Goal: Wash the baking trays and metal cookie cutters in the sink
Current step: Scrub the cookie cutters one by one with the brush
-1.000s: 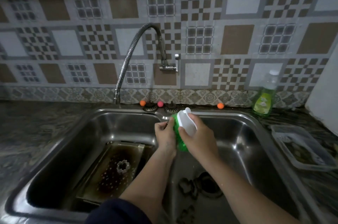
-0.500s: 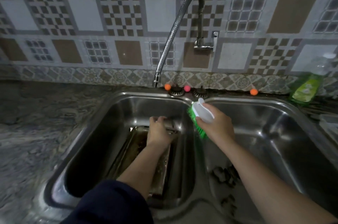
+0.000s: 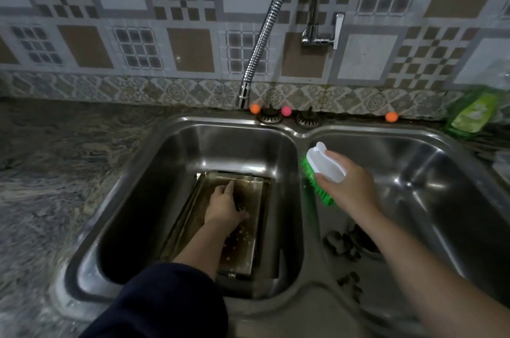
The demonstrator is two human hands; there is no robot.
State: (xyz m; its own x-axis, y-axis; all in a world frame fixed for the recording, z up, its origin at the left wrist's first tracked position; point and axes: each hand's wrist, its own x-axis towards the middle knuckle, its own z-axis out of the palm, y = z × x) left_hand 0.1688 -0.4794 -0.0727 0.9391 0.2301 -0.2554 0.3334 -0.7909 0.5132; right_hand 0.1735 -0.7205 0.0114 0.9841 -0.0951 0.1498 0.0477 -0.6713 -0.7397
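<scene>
A dirty, brown-stained baking tray (image 3: 255, 188) lies on the bottom of the left basin of the steel double sink (image 3: 176, 150). My left hand (image 3: 223, 205) reaches down onto the tray, its fingers curled over a small metal cookie cutter (image 3: 243, 209) of which only an edge peeks out. My right hand (image 3: 349, 190) holds a scrub brush (image 3: 327, 165) with a white handle and green bristles, above the divider at the right basin's edge. Several dark cookie cutters (image 3: 340, 245) lie near the drain in the right basin.
A flexible chrome faucet hose (image 3: 265, 34) hangs over the back rim of the left basin, with no water running. A green dish-soap bottle (image 3: 472, 114) stands at the far right on the stone counter (image 3: 55, 172). Small orange and pink balls (image 3: 255, 108) sit along the back ledge.
My left hand left the brush and went down into the left basin onto the tray, covering the cutter. The right hand kept the brush near the divider. The view shifted left and closer.
</scene>
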